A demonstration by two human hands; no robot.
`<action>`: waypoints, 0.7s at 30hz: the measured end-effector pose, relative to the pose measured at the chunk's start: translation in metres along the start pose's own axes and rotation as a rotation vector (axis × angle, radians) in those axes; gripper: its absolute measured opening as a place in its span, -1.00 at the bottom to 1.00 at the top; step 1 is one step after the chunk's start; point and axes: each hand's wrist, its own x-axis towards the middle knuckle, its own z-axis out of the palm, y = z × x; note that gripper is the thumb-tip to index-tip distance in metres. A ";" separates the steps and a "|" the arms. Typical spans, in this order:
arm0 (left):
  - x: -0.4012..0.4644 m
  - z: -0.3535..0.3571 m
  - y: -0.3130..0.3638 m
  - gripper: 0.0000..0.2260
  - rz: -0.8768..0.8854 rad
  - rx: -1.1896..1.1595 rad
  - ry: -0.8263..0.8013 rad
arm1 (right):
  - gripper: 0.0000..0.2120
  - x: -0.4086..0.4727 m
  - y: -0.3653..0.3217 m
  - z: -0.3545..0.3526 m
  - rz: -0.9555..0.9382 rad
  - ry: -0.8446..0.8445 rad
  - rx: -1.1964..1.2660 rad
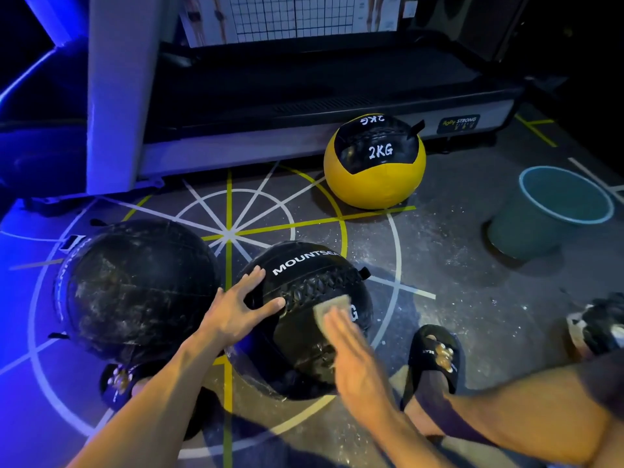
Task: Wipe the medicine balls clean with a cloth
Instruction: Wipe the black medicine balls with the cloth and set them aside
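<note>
Three medicine balls sit on the floor (449,265), which is marked with white and yellow lines. Taking the lettered ball (304,319) as landmark: it is black, stitched across its top, and printed MOUNTSEA. Just left of it lies a scuffed black ball (135,288), the two nearly touching with only a thin gap between. Well beyond it, up and to the right, a yellow ball (374,163) marked 2KG rests against the base edge of a treadmill (304,96). Far to its right stands a teal bucket (553,211), with open speckled floor between bucket and ball.

On the lettered ball's upper left side the left hand (236,309) lies flat, fingers spread and straight. On its near right face the right hand (354,359) presses a beige cloth (332,307) with fingers straight and held together; the cloth's far corner shows past the fingertips, just below the stitching.

Beside the ball's near right edge a slipper (435,352) rests on the floor, and another (118,383) shows under the scuffed ball's near edge.
</note>
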 end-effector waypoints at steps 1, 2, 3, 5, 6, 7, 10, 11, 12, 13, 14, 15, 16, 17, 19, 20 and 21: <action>-0.002 0.001 -0.001 -0.17 -0.003 -0.018 0.011 | -0.28 0.002 0.010 -0.003 0.130 0.039 0.071; -0.004 0.002 -0.001 -0.17 0.000 -0.031 0.024 | -0.27 0.006 0.013 -0.004 0.226 0.067 0.113; -0.006 0.003 -0.001 -0.16 0.006 -0.037 0.033 | -0.26 0.010 0.007 -0.004 0.268 0.074 0.129; -0.011 0.008 0.000 -0.09 0.018 -0.046 0.049 | -0.24 0.011 -0.018 0.002 0.199 0.030 0.101; -0.015 0.010 0.000 -0.03 0.022 -0.048 0.061 | -0.24 0.007 -0.031 0.005 0.137 -0.013 0.083; -0.019 0.012 -0.002 0.03 0.026 -0.041 0.076 | -0.25 0.000 -0.040 0.009 0.071 -0.065 0.060; -0.036 0.015 -0.012 0.05 0.032 0.026 0.113 | -0.30 -0.018 -0.045 0.010 -0.061 -0.165 -0.026; -0.042 0.014 -0.015 0.03 0.028 0.049 0.120 | -0.30 -0.022 -0.042 0.009 -0.065 -0.195 -0.031; -0.047 0.014 -0.018 0.01 0.022 0.071 0.127 | -0.29 -0.025 -0.042 0.007 -0.065 -0.213 -0.027; -0.053 0.015 -0.019 0.00 0.015 0.087 0.135 | -0.27 -0.030 -0.042 0.006 -0.056 -0.219 -0.025; -0.058 0.015 -0.019 0.00 0.004 0.100 0.142 | -0.24 -0.034 -0.045 0.008 -0.044 -0.222 -0.023; -0.062 0.016 -0.019 0.00 -0.012 0.113 0.145 | -0.19 -0.039 -0.050 0.012 -0.050 -0.210 -0.039; -0.065 0.016 -0.017 0.01 -0.031 0.124 0.148 | -0.12 -0.045 -0.054 0.020 -0.071 -0.222 -0.067; -0.068 0.017 -0.016 0.02 -0.052 0.131 0.154 | -0.04 -0.051 -0.056 0.028 -0.105 -0.251 -0.104; -0.070 0.017 -0.010 0.02 -0.093 0.130 0.159 | 0.01 -0.057 -0.059 0.036 -0.150 -0.307 -0.213; -0.070 0.016 -0.006 0.00 -0.109 0.127 0.156 | -0.06 -0.056 -0.056 0.036 -0.168 -0.315 -0.232; -0.069 0.016 -0.002 -0.05 -0.126 0.121 0.156 | -0.16 -0.053 -0.052 0.034 -0.176 -0.300 -0.215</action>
